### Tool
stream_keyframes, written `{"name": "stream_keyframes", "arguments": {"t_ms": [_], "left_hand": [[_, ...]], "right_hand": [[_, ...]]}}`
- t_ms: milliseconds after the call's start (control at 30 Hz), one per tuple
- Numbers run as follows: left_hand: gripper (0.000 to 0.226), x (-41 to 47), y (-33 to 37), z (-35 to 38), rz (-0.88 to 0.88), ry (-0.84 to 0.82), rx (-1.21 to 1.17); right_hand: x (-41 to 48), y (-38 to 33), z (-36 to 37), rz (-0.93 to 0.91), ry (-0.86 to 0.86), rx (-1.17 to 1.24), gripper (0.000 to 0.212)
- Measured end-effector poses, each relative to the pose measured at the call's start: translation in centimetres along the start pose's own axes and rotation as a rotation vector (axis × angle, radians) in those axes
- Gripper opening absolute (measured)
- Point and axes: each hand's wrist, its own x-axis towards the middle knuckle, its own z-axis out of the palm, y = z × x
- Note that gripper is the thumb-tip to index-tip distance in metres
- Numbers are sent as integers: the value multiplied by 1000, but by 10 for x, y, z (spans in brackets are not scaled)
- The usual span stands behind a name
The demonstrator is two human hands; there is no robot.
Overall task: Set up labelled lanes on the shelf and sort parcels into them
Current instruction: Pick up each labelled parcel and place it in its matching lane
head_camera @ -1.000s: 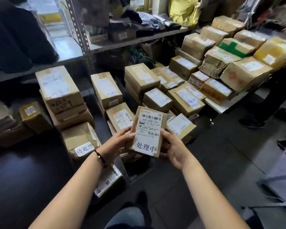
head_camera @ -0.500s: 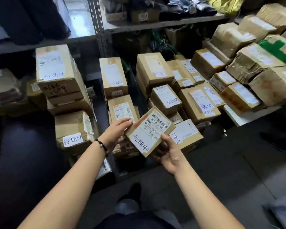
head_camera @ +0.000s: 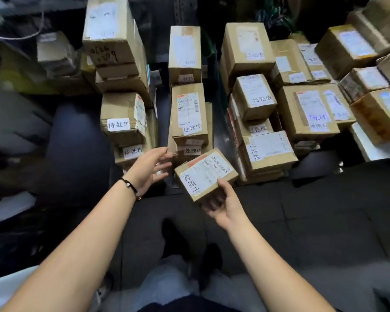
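1. Right hand (head_camera: 223,206): fingers grip the small parcel (head_camera: 206,174) from beneath, tilted, in front of the middle stack (head_camera: 189,113).
2. Left hand (head_camera: 149,170): fingers spread, holding nothing, just beside the parcel.

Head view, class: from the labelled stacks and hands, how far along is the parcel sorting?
Done: brown cardboard boxes stand as a 待处理 stack, a 处理中 stack and a 已完成 stack. In hand: the right hand grips a small brown cardboard parcel tagged 处理中; the left hand is open beside the 处理中 stack. Left: probably setting it there; far-right boxes may remain.
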Motion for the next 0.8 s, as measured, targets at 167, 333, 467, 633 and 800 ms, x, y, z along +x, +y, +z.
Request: {"name": "stream_keyframes", "arguments": {"t_ms": [167, 333, 467, 633, 800], "left_hand": [[28, -8, -18, -15, -47, 8, -33], [32, 4, -24, -28, -65, -5, -20], [36, 10, -27, -38, -74, -23, -1], [29, 12, -37, -48, -95, -47, 12], [40, 3, -42, -55, -94, -64, -32]], "right_hand": [[18, 25, -6, 25, 80, 65, 37], [53, 40, -3, 11, 82, 110, 52], [70, 44, 2, -33, 87, 152, 49], [79, 51, 6, -40, 128, 218, 41], [53, 52, 13, -5, 143, 318, 72]]}}
